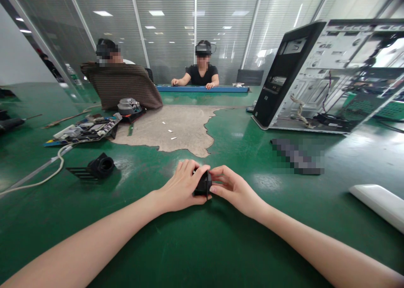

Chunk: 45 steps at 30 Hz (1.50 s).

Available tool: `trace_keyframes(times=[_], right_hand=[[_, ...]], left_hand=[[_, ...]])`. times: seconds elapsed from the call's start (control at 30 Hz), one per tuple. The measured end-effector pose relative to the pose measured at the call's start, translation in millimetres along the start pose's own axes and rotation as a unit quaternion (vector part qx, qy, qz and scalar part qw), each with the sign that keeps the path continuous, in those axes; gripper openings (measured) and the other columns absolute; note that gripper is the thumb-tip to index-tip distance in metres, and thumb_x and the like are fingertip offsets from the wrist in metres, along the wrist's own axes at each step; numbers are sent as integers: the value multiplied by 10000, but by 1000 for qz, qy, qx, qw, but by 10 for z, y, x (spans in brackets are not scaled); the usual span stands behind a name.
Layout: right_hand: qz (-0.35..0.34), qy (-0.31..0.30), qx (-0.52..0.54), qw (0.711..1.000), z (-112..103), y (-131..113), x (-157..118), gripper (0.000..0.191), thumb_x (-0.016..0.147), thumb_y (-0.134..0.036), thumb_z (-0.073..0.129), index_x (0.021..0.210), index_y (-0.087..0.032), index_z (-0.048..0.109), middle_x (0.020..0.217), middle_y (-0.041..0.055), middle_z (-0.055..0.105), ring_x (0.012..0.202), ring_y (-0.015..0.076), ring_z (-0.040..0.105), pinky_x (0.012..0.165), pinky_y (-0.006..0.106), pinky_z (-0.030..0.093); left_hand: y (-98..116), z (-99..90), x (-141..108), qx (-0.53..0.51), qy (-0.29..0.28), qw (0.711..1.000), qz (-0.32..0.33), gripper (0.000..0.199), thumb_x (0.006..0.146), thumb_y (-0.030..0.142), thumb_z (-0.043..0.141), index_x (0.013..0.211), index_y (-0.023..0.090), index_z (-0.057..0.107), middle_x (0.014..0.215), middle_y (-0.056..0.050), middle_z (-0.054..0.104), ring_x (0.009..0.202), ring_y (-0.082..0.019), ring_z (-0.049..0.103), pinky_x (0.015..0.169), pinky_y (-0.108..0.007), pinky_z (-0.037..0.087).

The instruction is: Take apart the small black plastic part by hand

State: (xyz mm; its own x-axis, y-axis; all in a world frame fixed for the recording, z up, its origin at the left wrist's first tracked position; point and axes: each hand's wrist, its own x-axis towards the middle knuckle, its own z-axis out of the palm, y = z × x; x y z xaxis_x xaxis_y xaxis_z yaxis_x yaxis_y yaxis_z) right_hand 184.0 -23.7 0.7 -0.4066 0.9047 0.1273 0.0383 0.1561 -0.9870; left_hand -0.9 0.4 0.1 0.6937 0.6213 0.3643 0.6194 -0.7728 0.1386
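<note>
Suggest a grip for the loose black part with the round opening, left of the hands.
I'd pinch the chunky body across its outer sides, left hand coming from above right: it stands proud of the green tabletop, while the slatted plate looks thin and low.

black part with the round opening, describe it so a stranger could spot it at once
On the green table, find the circuit board at left. The black part lies nearer the camera than that board, left of the left hand. Its round opening and flat slatted end set it apart from the pale cable nearby.
</note>
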Motion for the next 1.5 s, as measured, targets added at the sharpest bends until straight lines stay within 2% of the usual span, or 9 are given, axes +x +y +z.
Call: trace_keyframes(times=[0.13, 0.3, 0.47, 0.67, 0.83, 1.07, 1.23, 1.5], right_hand=[[-66, 4, -71, 995, 9, 57, -59, 285, 755, -155, 590, 1013, -229, 495, 1072, 32, 495, 1031, 171, 539, 947, 360, 448], [-90, 4, -116, 989, -3, 61, -80, 280, 763, -160, 582, 1024, -219, 500, 1072, 45, 474, 1013, 171, 541, 936, 350, 463], [-76, 22, -86, 993, 9, 51, -49, 186, 771, -200, 582, 942, -214, 509, 989, 27, 506, 959, 165, 567, 908, 354, 478], [-45, 15, -66, 997, 24, 29, -36, 305, 765, -197, 595, 1029, -227, 446, 1020, 36, 532, 991, 175, 558, 938, 407, 447], [-75, -2, -83, 994, -11, 61, -36, 278, 761, -183, 598, 1010, -236, 487, 1045, 29, 492, 1012, 173, 541, 935, 376, 450], [-91, -7, -99, 991, 2, 60, -63, 294, 749, -145, 589, 999, -234, 461, 1062, 26, 474, 1009, 166, 541, 946, 361, 441], [-60, -6, -49, 997, 7, 58, -52, 211, 781, -221, 573, 965, -225, 469, 992, 18, 509, 933, 152, 581, 881, 344, 484], [-21, -3, -58, 998, 1, 45, -35, 304, 771, -212, 588, 1032, -227, 434, 1002, 38, 548, 954, 172, 580, 868, 385, 487]], left_hand=[[1, 7, 8, 2, -5, 1000, -11, 611, 702, 432, 573, 1199, 157, 349, 1001, -99, 430, 897, -255, 399, 769, -400, 333], [6, -1, 13, -4, -6, 1000, -16, 619, 678, 403, 596, 1194, 163, 351, 995, -89, 430, 897, -248, 402, 768, -386, 333], [7, -1, 5, -12, 6, 1000, -17, 592, 695, 422, 581, 1184, 174, 357, 984, -86, 433, 894, -248, 404, 765, -387, 331], [4, 0, 7, -14, 1, 1000, -14, 597, 697, 417, 579, 1194, 180, 348, 993, -88, 435, 897, -255, 403, 766, -396, 329], [11, -8, 18, -10, -5, 1000, -17, 603, 686, 397, 590, 1191, 176, 346, 996, -87, 434, 903, -255, 404, 764, -390, 330], [10, -13, 20, -13, -11, 1000, -21, 628, 650, 348, 620, 1187, 170, 349, 986, -78, 429, 901, -244, 405, 771, -379, 330], [7, -2, 15, -21, 1, 1000, -20, 596, 682, 389, 592, 1186, 184, 349, 988, -81, 433, 902, -250, 405, 766, -388, 330], [6, -2, 18, -27, 2, 999, -19, 594, 683, 395, 589, 1187, 190, 351, 988, -81, 435, 895, -253, 406, 761, -390, 328]])
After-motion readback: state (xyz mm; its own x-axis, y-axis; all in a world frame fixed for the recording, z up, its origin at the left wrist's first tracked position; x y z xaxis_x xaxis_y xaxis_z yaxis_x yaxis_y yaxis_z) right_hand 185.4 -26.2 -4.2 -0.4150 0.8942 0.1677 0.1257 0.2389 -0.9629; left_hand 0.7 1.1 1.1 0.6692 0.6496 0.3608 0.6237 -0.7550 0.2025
